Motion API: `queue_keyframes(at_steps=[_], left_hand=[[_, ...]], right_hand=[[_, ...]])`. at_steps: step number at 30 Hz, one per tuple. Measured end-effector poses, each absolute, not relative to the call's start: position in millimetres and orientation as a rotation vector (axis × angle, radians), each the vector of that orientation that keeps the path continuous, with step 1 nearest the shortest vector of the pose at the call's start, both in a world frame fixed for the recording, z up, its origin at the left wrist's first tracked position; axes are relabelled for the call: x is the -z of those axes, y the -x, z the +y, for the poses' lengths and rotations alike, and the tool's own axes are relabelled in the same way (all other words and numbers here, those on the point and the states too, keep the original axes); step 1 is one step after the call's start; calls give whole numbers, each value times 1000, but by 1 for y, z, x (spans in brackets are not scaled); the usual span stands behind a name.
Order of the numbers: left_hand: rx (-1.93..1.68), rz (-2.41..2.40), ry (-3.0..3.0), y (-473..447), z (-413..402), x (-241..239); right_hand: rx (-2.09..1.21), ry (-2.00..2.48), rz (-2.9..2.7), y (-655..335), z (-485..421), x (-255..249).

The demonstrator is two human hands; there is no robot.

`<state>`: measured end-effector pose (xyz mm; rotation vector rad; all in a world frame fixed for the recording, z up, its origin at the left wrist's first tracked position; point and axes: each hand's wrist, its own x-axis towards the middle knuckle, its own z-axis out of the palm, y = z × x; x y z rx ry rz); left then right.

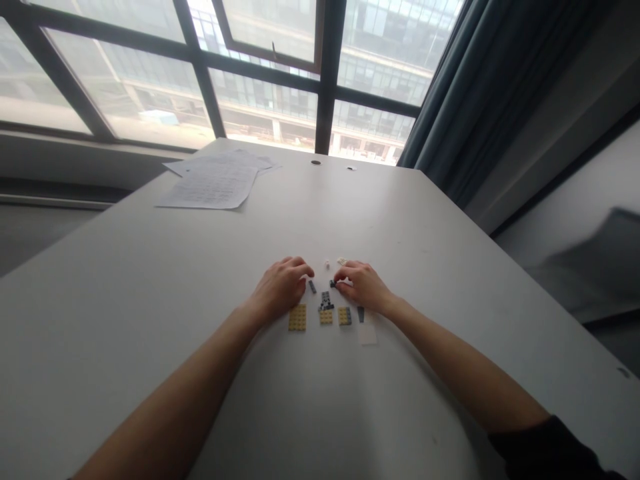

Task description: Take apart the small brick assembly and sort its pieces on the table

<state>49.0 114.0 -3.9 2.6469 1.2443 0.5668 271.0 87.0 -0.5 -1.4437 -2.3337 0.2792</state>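
Observation:
My right hand (364, 285) pinches a small dark toy brick (333, 284) between thumb and fingertips, just over the table. My left hand (284, 283) is open, its fingers curved with a gap between thumb and index finger. Right beside those fingertips lies a narrow grey brick (313, 287). Between the hands and closer to me are a grey-and-black piece (326, 299), a tan studded plate (326, 317) and a tan-and-grey plate (345, 316). A larger tan plate (297, 318) lies below my left wrist.
Near my right wrist lie a dark wedge-shaped piece (361, 314) and a pale square tile (368, 335). Small white pieces (342, 261) sit beyond my right fingers. Printed papers (210, 180) cover the far left of the white table (320, 400), before the windows and a dark curtain (450, 113).

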Motion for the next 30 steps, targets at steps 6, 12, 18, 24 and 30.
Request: queue_keyframes(at_steps=[6, 12, 18, 24, 30], left_hand=[[-530, 1287, -2633, -51, 109, -3], [-457, 1292, -2672, -52, 107, -7], [-469, 1262, -2585, -43, 110, -1], [-481, 1212, -2532, -37, 115, 4], [-487, 1221, -2510, -38, 117, 4]], right_hand=[[-259, 1447, -2336, -273, 88, 3], [-261, 1433, -2330, -276, 88, 4], [-311, 1440, -2309, -280, 86, 2], [-352, 1474, -2261, -283, 84, 1], [-372, 1483, -2293, -282, 86, 1]])
